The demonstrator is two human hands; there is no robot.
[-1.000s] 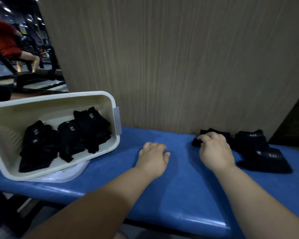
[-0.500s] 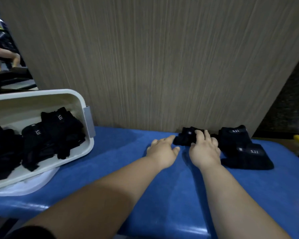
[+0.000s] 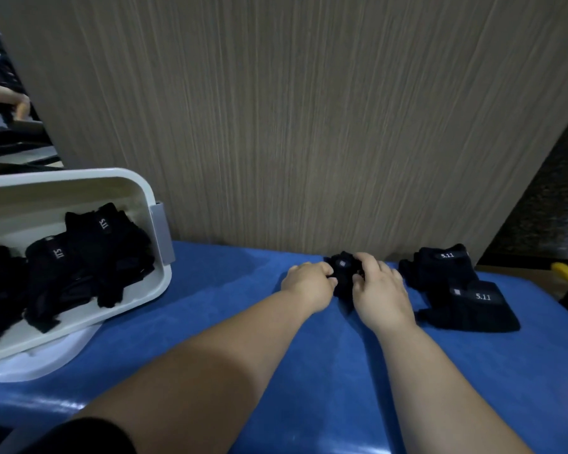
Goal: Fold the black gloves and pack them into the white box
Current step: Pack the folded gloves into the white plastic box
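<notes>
**Both hands are closing on one glove, with the box far to the left**

The black glove (image 3: 343, 273) is lying on the blue bench (image 3: 243, 322), close to the wooden panel (image 3: 309, 126), exactly between the two hands. The left hand (image 3: 309, 283) is pinching its left edge with curled fingers, and the right hand (image 3: 379, 291) is curling its fingers over its right side, so both are holding it and nothing else. The long axis of the glove is running away from the person, toward the panel, and the hands are sitting across it, one on each long side. I judge that a fold across this axis is what is coming.

The white box (image 3: 79, 173) is standing well apart to the left, tilted on its lid (image 3: 46, 365), with a grey latch (image 3: 161, 234) on the near end. The left hand is the nearer one to it. Folded gloves (image 3: 89, 253) are already lying inside. Two more gloves (image 3: 473, 308) are waiting just to the right of the right hand, overlapping each other.

The gloves look soft, matt and limp, with small white labels. The box looks like hard, smooth plastic, and the bench padding is looking glossy.
</notes>
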